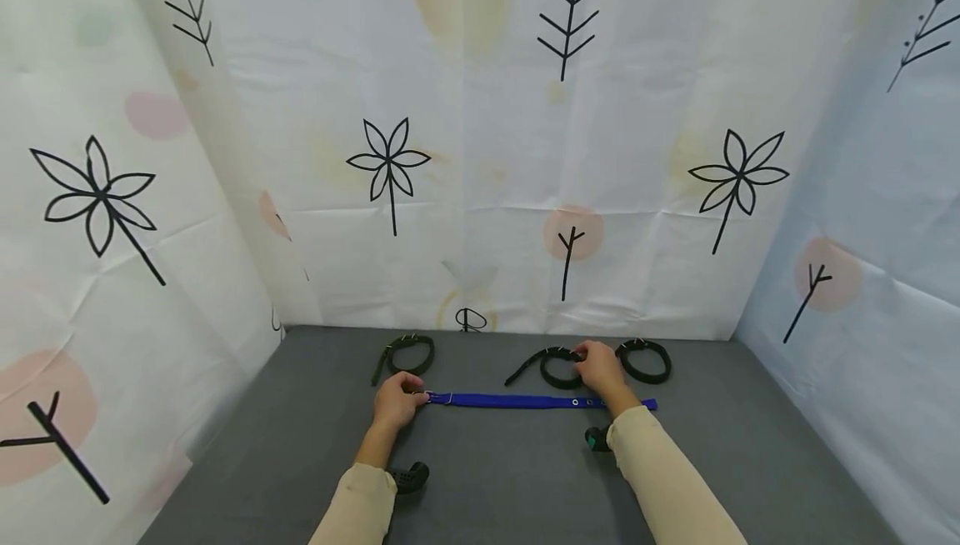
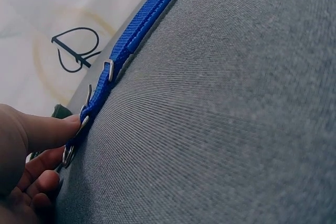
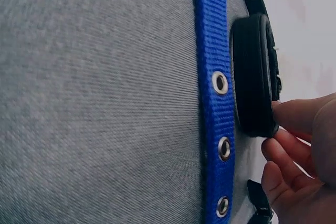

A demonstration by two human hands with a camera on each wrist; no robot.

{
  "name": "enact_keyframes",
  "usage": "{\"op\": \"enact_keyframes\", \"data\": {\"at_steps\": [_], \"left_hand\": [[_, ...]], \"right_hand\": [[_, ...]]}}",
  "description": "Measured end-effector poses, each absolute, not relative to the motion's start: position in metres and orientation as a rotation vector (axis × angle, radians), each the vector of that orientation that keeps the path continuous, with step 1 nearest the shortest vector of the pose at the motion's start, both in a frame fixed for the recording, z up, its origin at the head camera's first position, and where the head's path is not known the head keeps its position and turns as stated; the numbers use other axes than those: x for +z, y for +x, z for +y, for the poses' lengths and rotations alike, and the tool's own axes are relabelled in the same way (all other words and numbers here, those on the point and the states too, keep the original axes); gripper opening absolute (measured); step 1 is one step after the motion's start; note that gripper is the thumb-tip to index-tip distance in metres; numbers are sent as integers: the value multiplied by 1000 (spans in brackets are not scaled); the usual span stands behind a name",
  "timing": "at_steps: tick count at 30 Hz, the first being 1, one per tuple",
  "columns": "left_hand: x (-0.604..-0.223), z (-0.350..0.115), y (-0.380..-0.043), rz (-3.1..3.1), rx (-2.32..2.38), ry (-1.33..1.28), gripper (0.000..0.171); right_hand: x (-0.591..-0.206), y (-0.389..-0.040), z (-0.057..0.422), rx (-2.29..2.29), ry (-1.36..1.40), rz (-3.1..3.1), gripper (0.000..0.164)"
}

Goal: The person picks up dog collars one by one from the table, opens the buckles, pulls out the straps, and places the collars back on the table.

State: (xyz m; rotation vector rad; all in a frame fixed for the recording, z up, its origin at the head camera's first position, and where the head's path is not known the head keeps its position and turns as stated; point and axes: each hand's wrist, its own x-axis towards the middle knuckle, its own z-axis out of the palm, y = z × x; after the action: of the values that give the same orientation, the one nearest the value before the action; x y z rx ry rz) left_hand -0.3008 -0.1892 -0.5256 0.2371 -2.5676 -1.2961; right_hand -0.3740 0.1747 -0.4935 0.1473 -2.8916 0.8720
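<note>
A blue dog collar point(image 1: 510, 401) with metal eyelets lies stretched straight across the table. My left hand point(image 1: 397, 399) pinches its buckle end between thumb and fingers; the silver buckle point(image 2: 109, 70) shows beside the thumb in the left wrist view. Behind the blue collar, a black collar point(image 3: 247, 77) stands coiled into a ring with its tail pointing left. My right hand point(image 1: 602, 370) pinches the right side of that ring by thumb and fingertips, and its forearm passes over the eyelet end of the blue collar.
A dark green coiled collar point(image 1: 432, 353) lies at the back left, behind my left hand. Another dark coiled collar point(image 1: 667, 364) is just right of my right hand. Patterned white cloth point(image 1: 480, 262) walls the grey table point(image 1: 510, 478) at the back and both sides.
</note>
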Motion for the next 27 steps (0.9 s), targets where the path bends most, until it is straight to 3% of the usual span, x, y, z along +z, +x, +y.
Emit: {"op": "enact_keyframes", "data": {"at_steps": [5,16,27], "left_hand": [[-525,-188,-301,-2569,-1285,231,17],[-529,-191,-300,-2570,-1275,199,16],[-527,-191,-301,-2590,-1287,214,15]], "right_hand": [[-498,-370,172,901,92,-2843,19],[-504,-357,162,1216,-91,-2747,12],[-500,-343,153,1422,-18,-2567,8]]}}
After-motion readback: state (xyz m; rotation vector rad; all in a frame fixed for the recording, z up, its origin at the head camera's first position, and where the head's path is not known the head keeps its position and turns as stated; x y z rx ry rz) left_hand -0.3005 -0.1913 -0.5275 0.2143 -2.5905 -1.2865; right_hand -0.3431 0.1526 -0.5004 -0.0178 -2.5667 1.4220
